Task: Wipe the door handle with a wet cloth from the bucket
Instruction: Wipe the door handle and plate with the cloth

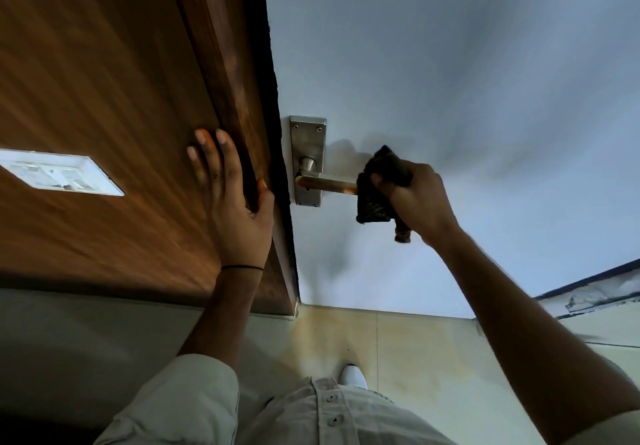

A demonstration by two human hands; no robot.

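A steel lever door handle (327, 182) juts out from its backplate (307, 139) on a pale blue-white door. Rusty stains mark the lever. My right hand (417, 198) is shut on a dark cloth (375, 191), which is wrapped around the lever's outer end. A strip of the cloth hangs below my fist. My left hand (230, 190) lies flat with spread fingers on the brown wooden frame (221, 63), thumb hooked over its edge beside the backplate. No bucket is in view.
A white switch plate (60, 173) is set in the wooden panel at the left. Pale floor tiles (346, 333) lie below, with a yellowish stain near the door's foot. My white shoe (353, 375) stands close to the door.
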